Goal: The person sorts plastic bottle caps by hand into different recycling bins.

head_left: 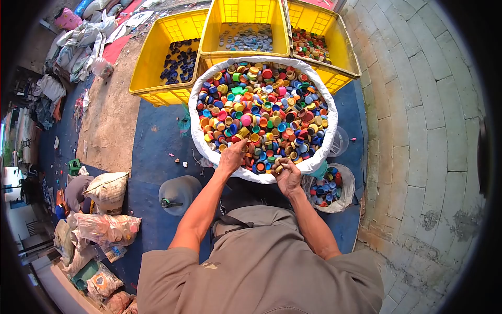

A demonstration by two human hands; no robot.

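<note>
A large white-rimmed sack [332, 118] stands in front of me, filled with plastic bottle caps [261, 112] of many colours. My left hand [232, 157] is at the sack's near left side, its fingers bent together over the caps; whatever lies between them is hidden. Over the near rim, my right hand [287, 178] is closed with a yellowish bottle cap [279, 169] at its fingertips. Both hands are close to the near edge of the pile, a short distance apart.
Beyond the sack stand three yellow crates: the left crate [141, 68] with dark blue caps, the middle crate [246, 53] with pale ones, the right crate [342, 47] with mixed ones. A smaller sack [348, 191] and a clear jug [179, 193] flank me. A block wall [418, 115] rises rightward.
</note>
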